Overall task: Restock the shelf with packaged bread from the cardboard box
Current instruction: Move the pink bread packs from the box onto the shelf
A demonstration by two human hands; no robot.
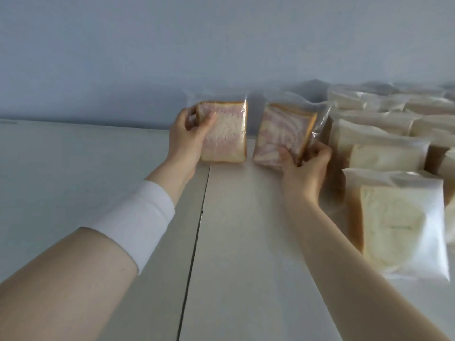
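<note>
- Left hand [189,137] grips an upright pink-swirled bread slice in clear plastic [227,134] at the white shelf's [246,217] back.
- Right hand [305,164] pinches a matching tilted pack [283,134] by its lower corner.
- Probably light, squashy and slippery: hold the crust edges gently.

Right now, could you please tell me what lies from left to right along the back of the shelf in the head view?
Left hand → pink pack it holds → tilted pink pack → right hand gripping that pack's corner → pale packs in rows.

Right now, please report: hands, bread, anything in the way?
Left hand grips left swirl pack, upright. Right hand grips right swirl pack, tilted. White bread packs fill shelf right side.
</note>
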